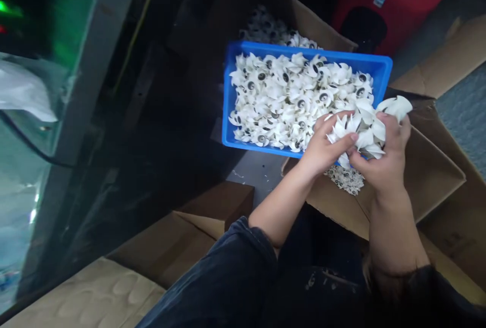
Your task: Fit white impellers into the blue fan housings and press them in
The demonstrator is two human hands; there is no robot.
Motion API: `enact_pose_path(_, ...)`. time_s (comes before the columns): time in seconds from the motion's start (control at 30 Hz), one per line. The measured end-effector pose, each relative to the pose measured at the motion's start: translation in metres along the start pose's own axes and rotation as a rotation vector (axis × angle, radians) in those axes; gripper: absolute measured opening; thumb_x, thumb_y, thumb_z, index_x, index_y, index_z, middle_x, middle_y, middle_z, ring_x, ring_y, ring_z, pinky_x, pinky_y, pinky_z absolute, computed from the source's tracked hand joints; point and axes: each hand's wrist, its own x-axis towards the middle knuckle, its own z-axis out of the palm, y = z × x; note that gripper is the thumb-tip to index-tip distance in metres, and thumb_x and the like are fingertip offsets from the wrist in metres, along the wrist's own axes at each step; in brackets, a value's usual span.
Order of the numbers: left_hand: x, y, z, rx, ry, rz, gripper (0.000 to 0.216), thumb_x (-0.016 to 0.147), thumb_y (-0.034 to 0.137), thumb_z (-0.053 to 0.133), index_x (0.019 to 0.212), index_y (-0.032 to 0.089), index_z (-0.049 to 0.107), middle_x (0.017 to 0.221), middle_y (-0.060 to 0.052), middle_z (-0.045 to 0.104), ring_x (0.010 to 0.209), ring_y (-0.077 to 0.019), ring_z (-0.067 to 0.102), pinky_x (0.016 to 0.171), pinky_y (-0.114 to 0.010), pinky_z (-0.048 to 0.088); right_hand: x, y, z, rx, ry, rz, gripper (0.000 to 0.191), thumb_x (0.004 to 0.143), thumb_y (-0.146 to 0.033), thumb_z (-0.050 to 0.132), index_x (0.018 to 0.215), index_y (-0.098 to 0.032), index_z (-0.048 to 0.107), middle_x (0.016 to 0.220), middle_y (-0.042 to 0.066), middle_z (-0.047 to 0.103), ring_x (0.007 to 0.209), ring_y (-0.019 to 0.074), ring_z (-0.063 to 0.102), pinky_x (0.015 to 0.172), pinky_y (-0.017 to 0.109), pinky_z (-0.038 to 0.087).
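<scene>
Cupped together over the right front corner of a blue bin [266, 151], my left hand [326, 146] and my right hand [389, 158] hold a handful of white fan impellers [364, 125]. The fingers of both hands curl around the pile, with the thumbs close together at the front. One impeller sticks up above my right fingers. Many more white impellers [281, 95], some showing dark round hubs, fill the bin. The bin's right front corner is partly hidden behind my hands and the held pieces.
Below my hands an open cardboard box [429, 176] contains more impellers [347, 180]. Others lie in shadow behind the bin [266, 24]. Another carton [212, 211] and a padded tan surface [98, 297] are at lower left. A red object [406, 9] stands at the back right; a metal-framed machine [83, 80] at left.
</scene>
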Motion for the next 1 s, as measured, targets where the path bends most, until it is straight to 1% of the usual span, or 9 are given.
enact_pose_path(0.1, 0.016, 0.004, -0.035, -0.035, 0.060, 0.010, 0.056, 0.080, 0.063, 0.068, 0.122, 0.026, 0.061, 0.128, -0.009, 0.053, 0.135, -0.0309, 0.042, 0.117, -0.048, 0.030, 0.029, -0.017, 0.030, 0.037, -0.048, -0.025, 0.063, 0.075, -0.036, 0.065, 0.134, -0.025, 0.044, 0.141, 0.015, 0.032, 0.140, 0.0323, 0.034, 0.112, 0.052, 0.041)
enact_pose_path(0.23, 0.028, 0.006, -0.074, 0.018, 0.118, -0.002, 0.058, 0.081, 0.064, 0.066, 0.125, 0.026, 0.059, 0.131, -0.010, 0.050, 0.133, -0.0313, 0.044, 0.116, -0.049, 0.031, 0.047, -0.029, 0.070, 0.068, -0.023, -0.122, 0.063, 0.078, -0.037, 0.063, 0.135, -0.029, 0.039, 0.141, 0.013, 0.031, 0.143, 0.0329, 0.030, 0.112, 0.057, 0.038)
enact_pose_path(0.33, 0.031, 0.003, -0.096, 0.150, 0.148, 0.013, 0.054, 0.083, 0.062, 0.065, 0.127, 0.030, 0.057, 0.134, -0.009, 0.050, 0.135, -0.0300, 0.042, 0.118, -0.049, 0.028, 0.051, -0.033, 0.095, 0.062, -0.010, -0.154, 0.056, 0.081, -0.036, 0.059, 0.133, -0.029, 0.040, 0.143, 0.013, 0.026, 0.143, 0.0312, 0.030, 0.109, 0.055, 0.041)
enact_pose_path(0.43, 0.031, -0.003, -0.107, 0.285, 0.169, 0.042, 0.054, 0.085, 0.059, 0.064, 0.129, 0.029, 0.053, 0.136, -0.009, 0.047, 0.137, -0.0298, 0.040, 0.119, -0.050, 0.027, 0.054, -0.035, 0.108, 0.015, -0.051, -0.129, 0.047, 0.084, -0.039, 0.058, 0.128, -0.027, 0.045, 0.143, 0.013, 0.023, 0.141, 0.0312, 0.032, 0.110, 0.054, 0.040)
enact_pose_path(0.6, 0.026, -0.004, -0.112, 0.474, 0.169, 0.152, 0.056, 0.088, 0.052, 0.062, 0.136, 0.027, 0.045, 0.143, -0.014, 0.040, 0.143, -0.0313, 0.033, 0.116, -0.048, 0.034, 0.059, -0.031, 0.103, -0.020, -0.096, -0.102, 0.047, 0.083, -0.043, 0.060, 0.126, -0.025, 0.049, 0.149, 0.014, 0.020, 0.145, 0.0356, 0.027, 0.112, 0.056, 0.036)
enact_pose_path(0.67, 0.022, 0.002, -0.116, 0.533, 0.142, 0.185, 0.056, 0.090, 0.046, 0.061, 0.139, 0.028, 0.041, 0.147, -0.014, 0.036, 0.144, -0.0313, 0.032, 0.113, -0.046, 0.039, 0.060, -0.030, 0.095, -0.041, -0.122, -0.096, 0.044, 0.083, -0.043, 0.059, 0.123, -0.025, 0.053, 0.148, 0.013, 0.027, 0.143, 0.0345, 0.030, 0.110, 0.054, 0.038)
enact_pose_path(0.73, 0.019, 0.008, -0.121, 0.611, 0.103, 0.202, 0.053, 0.092, 0.036, 0.058, 0.141, 0.028, 0.039, 0.149, -0.014, 0.033, 0.144, -0.0315, 0.033, 0.112, -0.046, 0.040, 0.061, -0.030, 0.086, -0.085, -0.152, -0.063, 0.041, 0.084, -0.046, 0.057, 0.118, -0.024, 0.056, 0.142, 0.013, 0.038, 0.138, 0.0330, 0.039, 0.109, 0.054, 0.039)
enact_pose_path(0.83, 0.016, 0.012, -0.131, 0.774, 0.047, 0.215, 0.049, 0.093, 0.022, 0.052, 0.140, 0.027, 0.041, 0.149, -0.014, 0.036, 0.142, -0.0326, 0.037, 0.110, -0.048, 0.041, 0.061, -0.027, 0.072, -0.192, -0.164, 0.012, 0.033, 0.087, -0.047, 0.053, 0.107, -0.023, 0.063, 0.131, 0.012, 0.052, 0.126, 0.0311, 0.051, 0.107, 0.054, 0.041)
enact_pose_path(1.0, 0.011, 0.000, -0.145, 1.022, 0.025, 0.242, 0.056, 0.083, 0.011, 0.055, 0.137, 0.023, 0.047, 0.145, -0.016, 0.047, 0.129, -0.0337, 0.051, 0.101, -0.049, 0.046, 0.058, -0.010, 0.056, -0.265, -0.105, 0.031, 0.024, 0.085, -0.034, 0.055, 0.102, -0.021, 0.066, 0.126, 0.012, 0.058, 0.119, 0.0322, 0.057, 0.103, 0.054, 0.045)
